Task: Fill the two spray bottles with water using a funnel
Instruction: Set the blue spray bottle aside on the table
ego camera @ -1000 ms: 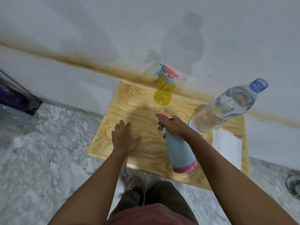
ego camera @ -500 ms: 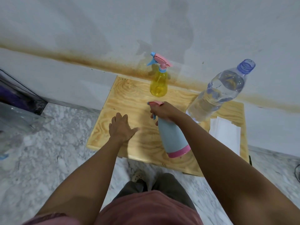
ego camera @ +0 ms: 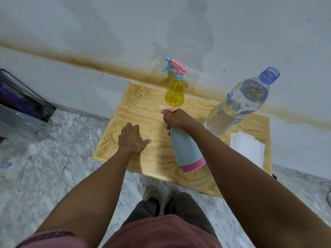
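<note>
With the left hand (ego camera: pixel 132 140) flat, fingers spread, on the wooden table (ego camera: pixel 123 111), the right hand (ego camera: pixel 176 120) grips the head of the blue spray bottle (ego camera: pixel 186 151) mid-table and would best unscrew it upright, clear of the yellow spray bottle (ego camera: pixel 175 93) and open water bottle (ego camera: pixel 240 106) behind.

L hand (ego camera: pixel 133 138): palm down, fingers straight | R hand (ego camera: pixel 176 120): curled, gripping | arms fwd

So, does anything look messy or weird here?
Yes: a brown, rusty-looking stain runs along the wall behind the wooden table, darkest behind the yellow spray bottle. The big water bottle seems to have no cap. Nothing looks spilled, and no funnel is in view.
</note>
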Tool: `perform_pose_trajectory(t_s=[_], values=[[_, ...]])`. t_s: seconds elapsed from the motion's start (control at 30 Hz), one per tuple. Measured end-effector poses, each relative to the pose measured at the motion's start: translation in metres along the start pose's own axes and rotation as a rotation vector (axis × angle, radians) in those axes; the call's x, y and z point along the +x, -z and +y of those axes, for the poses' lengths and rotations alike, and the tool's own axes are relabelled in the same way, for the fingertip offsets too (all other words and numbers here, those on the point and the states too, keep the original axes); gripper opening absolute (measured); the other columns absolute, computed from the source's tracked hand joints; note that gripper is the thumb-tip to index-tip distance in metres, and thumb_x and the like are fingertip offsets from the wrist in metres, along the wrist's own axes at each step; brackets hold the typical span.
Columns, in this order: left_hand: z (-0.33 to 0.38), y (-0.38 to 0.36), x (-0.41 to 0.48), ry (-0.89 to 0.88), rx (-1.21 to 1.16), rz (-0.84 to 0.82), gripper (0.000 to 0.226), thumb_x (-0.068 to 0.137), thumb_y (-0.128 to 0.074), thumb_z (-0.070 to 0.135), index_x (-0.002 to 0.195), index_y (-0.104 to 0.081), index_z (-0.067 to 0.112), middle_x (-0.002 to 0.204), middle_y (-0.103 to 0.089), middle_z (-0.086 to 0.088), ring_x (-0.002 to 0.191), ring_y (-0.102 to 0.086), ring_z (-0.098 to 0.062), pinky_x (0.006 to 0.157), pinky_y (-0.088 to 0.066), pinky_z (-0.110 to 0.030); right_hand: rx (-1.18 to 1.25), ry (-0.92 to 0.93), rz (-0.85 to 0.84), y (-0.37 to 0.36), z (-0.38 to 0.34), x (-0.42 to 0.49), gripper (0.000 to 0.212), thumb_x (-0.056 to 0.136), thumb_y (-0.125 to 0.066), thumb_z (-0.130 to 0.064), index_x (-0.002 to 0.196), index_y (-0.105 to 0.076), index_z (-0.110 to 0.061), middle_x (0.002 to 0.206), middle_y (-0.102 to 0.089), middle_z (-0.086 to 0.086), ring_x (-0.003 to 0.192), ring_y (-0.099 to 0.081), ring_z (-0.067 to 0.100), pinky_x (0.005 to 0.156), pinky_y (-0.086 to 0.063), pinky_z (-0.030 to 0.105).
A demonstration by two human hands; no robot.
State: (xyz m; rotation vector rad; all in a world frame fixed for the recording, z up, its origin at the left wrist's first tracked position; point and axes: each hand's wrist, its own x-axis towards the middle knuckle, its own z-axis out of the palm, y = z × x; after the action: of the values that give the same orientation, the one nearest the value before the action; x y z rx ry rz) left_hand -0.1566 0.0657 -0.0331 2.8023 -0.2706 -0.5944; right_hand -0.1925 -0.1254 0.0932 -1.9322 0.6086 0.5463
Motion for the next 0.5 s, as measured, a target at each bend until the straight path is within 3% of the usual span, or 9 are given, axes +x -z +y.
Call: perform_pose_trajectory(t_s=[0.3, 0.5], values=[[-0.002, -0.002, 0.001, -0.004, -0.006, 0.011, 0.086, 0.075, -0.07, 0.068, 0.139, -0.042, 0.018, 0.145, -0.031, -0.007, 0.138, -0.03, -0.031, 0.105, -0.039, -0.048, 0.033, 0.019, 0.002, -0.001, -0.001, 0.004, 0.039, 0.096, -0.043, -0.034, 0.131, -0.059, -0.024, 0.081, -0.068, 0.007, 0.065, -0.068, 0.021, 0.06, -0.058, 0.03], [-0.003, -0.003, 0.001, -0.011, -0.008, 0.016, 0.087, 0.075, -0.069, 0.069, 0.14, -0.041, 0.018, 0.146, -0.03, -0.007, 0.138, -0.029, -0.031, 0.106, -0.038, -0.048, 0.045, 0.014, 0.003, -0.002, -0.005, -0.006, 0.039, 0.095, -0.042, -0.028, 0.131, -0.058, -0.028, 0.082, -0.068, 0.007, 0.055, -0.066, 0.02, 0.055, -0.053, 0.025]])
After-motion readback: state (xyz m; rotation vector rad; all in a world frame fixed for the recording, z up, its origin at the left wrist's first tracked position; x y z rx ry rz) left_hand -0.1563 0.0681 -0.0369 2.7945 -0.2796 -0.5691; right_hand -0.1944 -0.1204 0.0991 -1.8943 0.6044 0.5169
